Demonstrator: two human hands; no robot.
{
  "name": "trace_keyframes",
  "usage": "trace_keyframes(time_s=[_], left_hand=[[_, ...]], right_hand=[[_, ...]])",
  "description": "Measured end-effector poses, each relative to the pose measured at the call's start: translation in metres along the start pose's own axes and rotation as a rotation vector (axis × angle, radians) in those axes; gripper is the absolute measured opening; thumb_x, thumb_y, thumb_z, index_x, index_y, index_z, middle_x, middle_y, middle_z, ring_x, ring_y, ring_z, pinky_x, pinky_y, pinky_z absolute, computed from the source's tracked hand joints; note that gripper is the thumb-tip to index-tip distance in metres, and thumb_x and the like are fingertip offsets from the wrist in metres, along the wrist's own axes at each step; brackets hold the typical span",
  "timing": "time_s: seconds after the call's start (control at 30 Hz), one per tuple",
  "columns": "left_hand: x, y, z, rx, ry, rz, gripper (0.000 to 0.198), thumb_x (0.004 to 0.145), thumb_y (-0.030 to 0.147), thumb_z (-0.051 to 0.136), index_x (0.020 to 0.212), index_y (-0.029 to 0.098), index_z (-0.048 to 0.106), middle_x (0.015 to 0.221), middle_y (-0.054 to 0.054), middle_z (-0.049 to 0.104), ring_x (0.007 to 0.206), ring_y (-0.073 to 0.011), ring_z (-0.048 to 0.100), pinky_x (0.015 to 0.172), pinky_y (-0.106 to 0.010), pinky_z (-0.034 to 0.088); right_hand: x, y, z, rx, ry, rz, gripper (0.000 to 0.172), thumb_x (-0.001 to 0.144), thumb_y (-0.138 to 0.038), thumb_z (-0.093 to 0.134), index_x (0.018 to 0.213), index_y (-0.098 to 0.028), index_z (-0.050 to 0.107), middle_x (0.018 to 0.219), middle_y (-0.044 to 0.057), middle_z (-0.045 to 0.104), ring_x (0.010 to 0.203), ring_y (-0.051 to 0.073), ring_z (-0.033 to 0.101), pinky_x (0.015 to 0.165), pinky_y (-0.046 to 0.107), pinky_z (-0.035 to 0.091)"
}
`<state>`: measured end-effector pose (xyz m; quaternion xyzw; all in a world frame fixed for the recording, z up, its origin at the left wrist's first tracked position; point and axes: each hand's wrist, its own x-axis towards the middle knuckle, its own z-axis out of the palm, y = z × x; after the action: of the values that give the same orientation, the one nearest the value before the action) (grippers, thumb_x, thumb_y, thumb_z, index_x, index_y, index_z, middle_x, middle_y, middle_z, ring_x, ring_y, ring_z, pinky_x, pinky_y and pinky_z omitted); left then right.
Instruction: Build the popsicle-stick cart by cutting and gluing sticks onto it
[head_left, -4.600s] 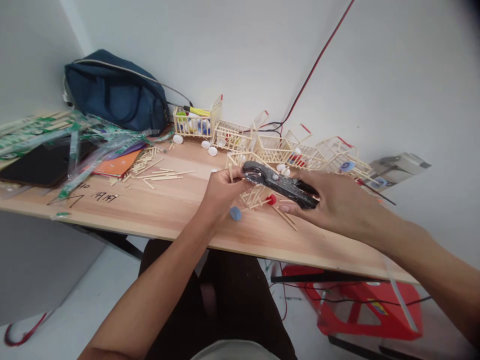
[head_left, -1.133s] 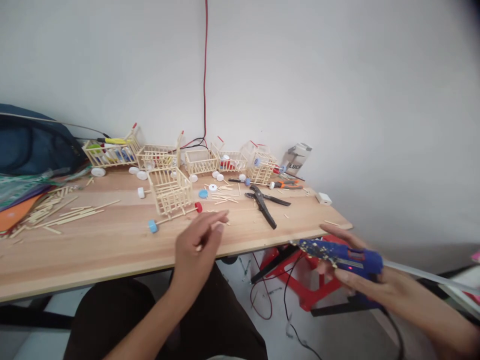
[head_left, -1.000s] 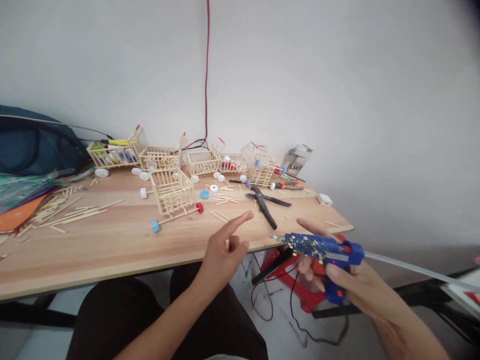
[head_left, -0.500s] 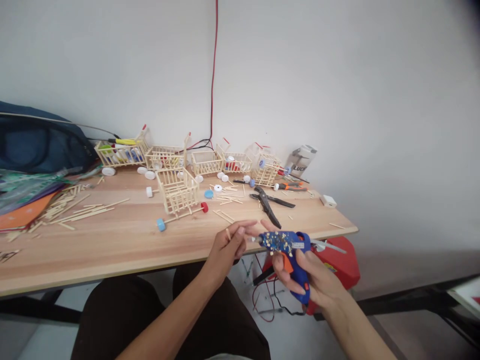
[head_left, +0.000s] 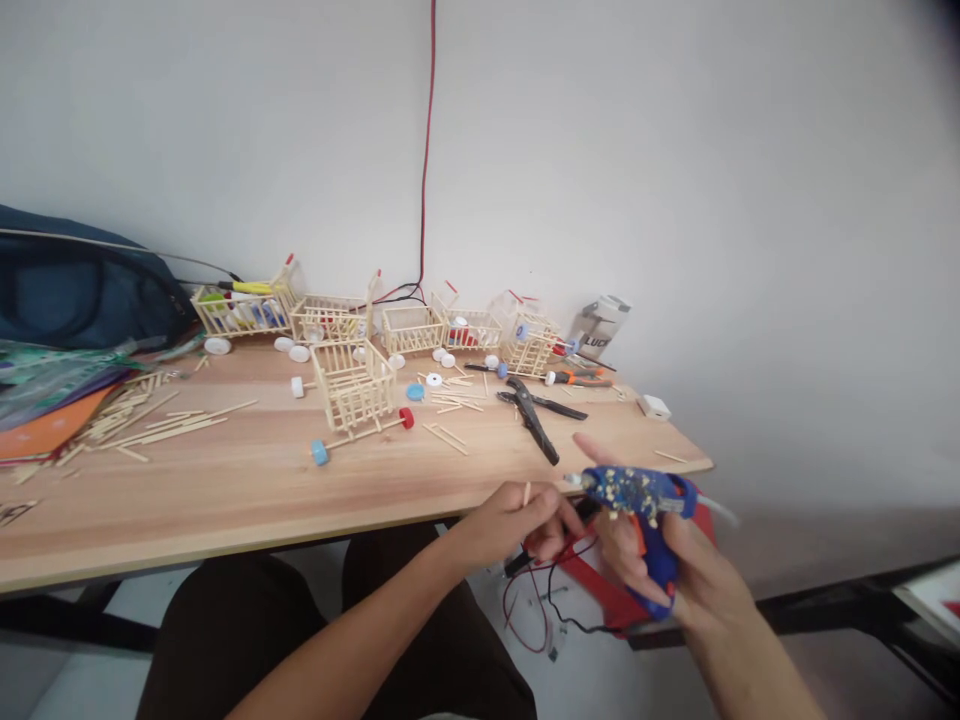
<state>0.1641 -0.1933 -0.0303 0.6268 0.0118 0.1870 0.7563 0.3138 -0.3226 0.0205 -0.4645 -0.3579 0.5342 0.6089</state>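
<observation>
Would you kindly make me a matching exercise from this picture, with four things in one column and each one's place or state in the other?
Column one:
1. glue gun
2. black pliers
3. blue bag
4. short stick

Column two:
A. at the picture's left edge
B. held in the left hand
C. lying open on the tabletop
D. gripped in the right hand

Pairs: 1-D, 2-C, 3-A, 4-B
</observation>
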Motion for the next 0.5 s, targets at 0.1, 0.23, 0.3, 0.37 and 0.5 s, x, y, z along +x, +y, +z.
trace_keyframes(time_s=[0.1, 0.23, 0.3, 0.37, 0.5], left_hand=[[-0.026, 0.005, -0.011, 0.175, 0.077, -0.063, 0.055, 0.095, 0.063, 0.041, 0.077, 0.014, 0.060, 0.055, 0.004, 0.041, 0.051, -0.0088, 0.032, 0.054, -0.024, 0.026], [-0.062, 0.027, -0.031, 0.385, 0.314, -0.045, 0.050, 0.098, 0.057, 0.038, 0.072, 0.017, 0.052, 0.059, 0.005, 0.038, 0.055, -0.0096, 0.031, 0.056, -0.024, 0.026], [-0.080, 0.039, -0.038, 0.513, 0.406, -0.073, 0.048, 0.099, 0.054, 0.036, 0.071, 0.018, 0.051, 0.059, 0.005, 0.039, 0.056, -0.0104, 0.034, 0.056, -0.024, 0.028], [-0.103, 0.047, -0.043, 0.656, 0.460, -0.093, 0.048, 0.101, 0.050, 0.034, 0.068, 0.018, 0.050, 0.061, 0.003, 0.046, 0.059, -0.0116, 0.042, 0.061, -0.024, 0.034], [-0.158, 0.052, -0.050, 0.845, 0.519, -0.158, 0.037, 0.101, 0.042, 0.037, 0.088, 0.022, 0.066, 0.087, -0.001, 0.068, 0.082, -0.0159, 0.062, 0.077, -0.024, 0.046]], right_hand=[[0.004, -0.018, -0.027, -0.125, 0.168, -0.057, 0.057, 0.069, -0.054, 0.082, 0.112, -0.020, 0.071, 0.071, 0.005, 0.067, 0.046, 0.011, 0.049, 0.038, 0.022, 0.041], [0.005, -0.039, -0.077, -0.240, 0.560, -0.070, 0.050, 0.057, -0.051, 0.089, 0.094, -0.021, 0.075, 0.078, 0.010, 0.075, 0.054, 0.019, 0.064, 0.047, 0.030, 0.054], [0.000, -0.048, -0.099, -0.283, 0.714, -0.064, 0.041, 0.062, -0.051, 0.086, 0.089, -0.022, 0.077, 0.089, 0.017, 0.076, 0.068, 0.026, 0.072, 0.050, 0.032, 0.056], [-0.008, -0.054, -0.114, -0.309, 0.814, -0.063, 0.032, 0.070, -0.051, 0.080, 0.082, -0.022, 0.079, 0.104, 0.024, 0.074, 0.087, 0.031, 0.075, 0.055, 0.033, 0.057], [-0.037, -0.041, -0.115, -0.308, 0.771, -0.099, 0.026, 0.074, -0.051, 0.074, 0.080, -0.026, 0.080, 0.126, 0.020, 0.069, 0.115, 0.033, 0.067, 0.065, 0.034, 0.060]])
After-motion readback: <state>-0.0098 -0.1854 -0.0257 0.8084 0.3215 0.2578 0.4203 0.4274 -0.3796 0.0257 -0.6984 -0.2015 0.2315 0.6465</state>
